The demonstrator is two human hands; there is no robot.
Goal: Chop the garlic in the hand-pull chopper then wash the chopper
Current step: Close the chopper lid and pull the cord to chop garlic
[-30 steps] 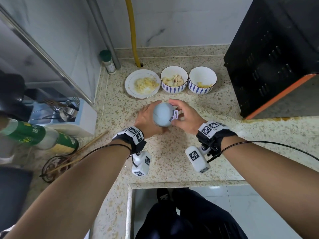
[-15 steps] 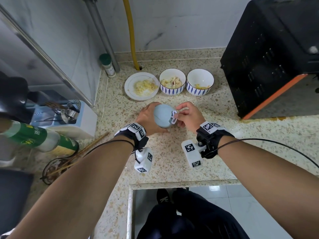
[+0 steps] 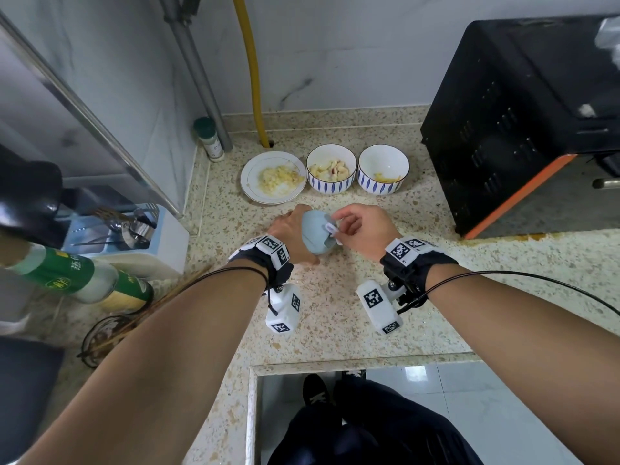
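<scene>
Gripping chopper (image 3: 314, 233), left hand (image 3: 289, 230); right hand (image 3: 365, 229) pinching pull handle (image 3: 330, 228).

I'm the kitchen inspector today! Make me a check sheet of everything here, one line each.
Surface: speckled counter, the chopper stands on it.
Job's things: blue chopper; plate of chopped garlic; a bowl of cloves; a second bowl with a few scraps.
Clutter: green bottle, chopsticks, shaker, cutlery rack.
Hands: left hand grips the chopper; right hand pinches its handle.
Cables: black wires run from both wristbands.
Surroundings: black oven, yellow pipe, tiled floor below.
</scene>
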